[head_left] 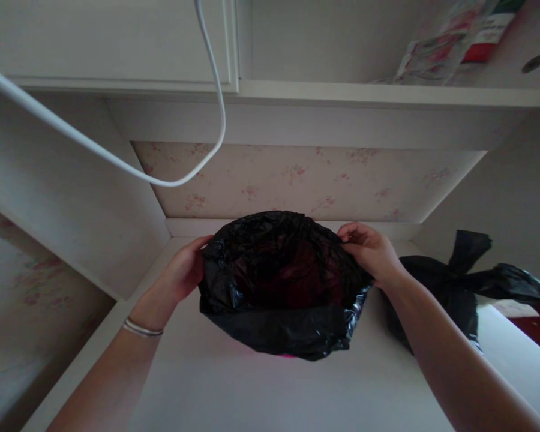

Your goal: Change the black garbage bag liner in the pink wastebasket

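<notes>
A black plastic bag (292, 327) lines a small bin at the middle of a white surface, its mouth spread wide and the inside dark. My left hand (183, 271) grips the bag's left rim; a thin bracelet circles that wrist. My right hand (369, 252) pinches the right rim between fingers and thumb. A sliver of pink shows under the bag's lower edge.
A second black bag (459, 288), tied shut, lies to the right on the white surface (234, 390). A white cable (117, 161) loops down from above. A shelf (387, 93) overhead holds a printed packet (450, 42). Flowered wallpaper covers the back wall.
</notes>
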The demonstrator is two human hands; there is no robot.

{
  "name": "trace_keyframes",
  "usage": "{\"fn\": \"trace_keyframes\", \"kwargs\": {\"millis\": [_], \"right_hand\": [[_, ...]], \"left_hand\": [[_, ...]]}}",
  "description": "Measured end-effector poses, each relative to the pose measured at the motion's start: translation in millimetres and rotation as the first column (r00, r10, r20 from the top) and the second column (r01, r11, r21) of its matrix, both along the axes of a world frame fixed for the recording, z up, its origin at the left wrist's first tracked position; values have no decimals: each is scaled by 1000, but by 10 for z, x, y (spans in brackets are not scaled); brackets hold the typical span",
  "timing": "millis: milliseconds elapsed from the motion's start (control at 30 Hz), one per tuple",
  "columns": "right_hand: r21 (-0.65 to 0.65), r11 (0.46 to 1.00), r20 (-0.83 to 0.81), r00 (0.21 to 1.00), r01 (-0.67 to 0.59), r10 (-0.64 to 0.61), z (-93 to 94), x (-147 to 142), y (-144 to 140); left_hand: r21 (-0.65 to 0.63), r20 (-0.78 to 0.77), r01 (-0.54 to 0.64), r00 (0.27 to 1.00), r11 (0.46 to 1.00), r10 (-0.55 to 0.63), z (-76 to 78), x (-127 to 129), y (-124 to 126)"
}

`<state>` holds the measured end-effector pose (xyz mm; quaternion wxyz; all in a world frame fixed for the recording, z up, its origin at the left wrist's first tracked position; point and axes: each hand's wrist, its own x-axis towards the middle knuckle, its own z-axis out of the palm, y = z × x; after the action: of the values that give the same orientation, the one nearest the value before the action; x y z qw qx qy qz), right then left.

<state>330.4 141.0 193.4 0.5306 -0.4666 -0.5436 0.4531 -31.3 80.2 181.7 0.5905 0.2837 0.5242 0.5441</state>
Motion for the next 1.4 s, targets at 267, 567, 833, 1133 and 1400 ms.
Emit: {"fn": "trace_keyframes", "kwargs": {"millis": [267, 567, 833, 1133, 1400], "right_hand": [[-275, 961, -55, 998, -28, 13, 141, 29, 151], [-549, 756, -99, 925, -358, 366, 1, -18, 269], [-219, 972, -1, 997, -82, 83, -104, -14, 519], [154, 976, 196, 964, 153, -182, -27, -181, 618], [-138, 990, 400, 915, 9, 47, -19, -175, 516]], "left_hand": [[-116, 22, 227, 974, 967, -226, 17, -95, 381], [-142, -117, 362, 918, 922, -378, 26, -35, 676], [249, -459, 33, 884, 968, 87, 113, 31, 782], [545, -759, 200, 530, 814, 378, 290, 247, 637], [548, -803, 325, 463, 771, 376, 296, 258, 564]]}}
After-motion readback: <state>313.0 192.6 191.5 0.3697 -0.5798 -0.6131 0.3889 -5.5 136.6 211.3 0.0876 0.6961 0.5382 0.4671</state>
